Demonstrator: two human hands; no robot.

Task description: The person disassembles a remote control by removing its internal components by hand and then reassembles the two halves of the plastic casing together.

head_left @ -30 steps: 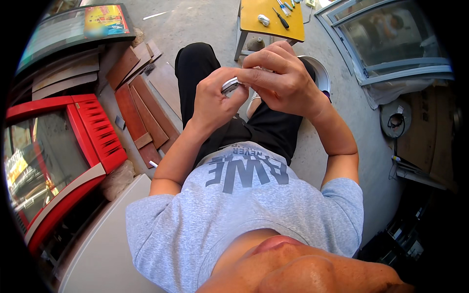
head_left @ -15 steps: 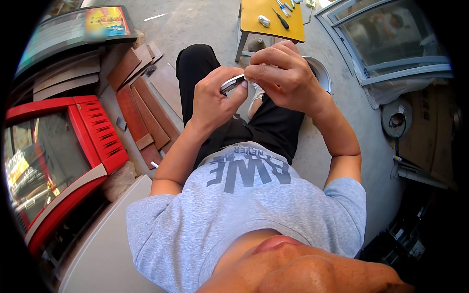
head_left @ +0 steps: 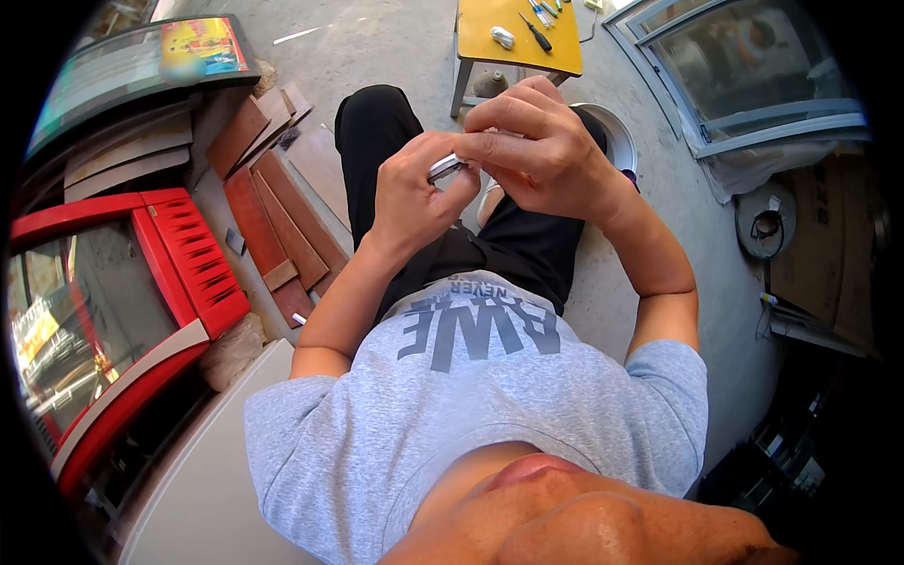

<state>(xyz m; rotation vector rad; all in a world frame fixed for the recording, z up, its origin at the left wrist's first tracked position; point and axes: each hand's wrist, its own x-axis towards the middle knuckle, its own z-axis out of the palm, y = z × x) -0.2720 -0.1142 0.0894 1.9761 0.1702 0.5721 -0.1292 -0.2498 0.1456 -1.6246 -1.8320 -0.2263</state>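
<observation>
Above my lap, my left hand (head_left: 415, 188) grips a small, flat object with a silver edge (head_left: 446, 168) between its thumb and fingers. Most of that object is covered, so its kind cannot be told. Against its right end, my right hand (head_left: 541, 146) has its fingers bent and pinched together. Whatever lies between those right fingertips is hidden by the hand itself. Both hands meet in front of my knees.
A yellow-topped table (head_left: 537, 58) ahead carries a black-handled screwdriver (head_left: 537, 34), a small white object (head_left: 502, 38) and several pen-like tools. Wooden boards (head_left: 273, 217) and a red-framed glass door (head_left: 193, 259) lie left. A metal basin (head_left: 619, 141) stands beyond my right hand.
My right hand has shifted slightly left, closer to my left hand. The silver-edged object has turned, and less of it shows between my hands.
</observation>
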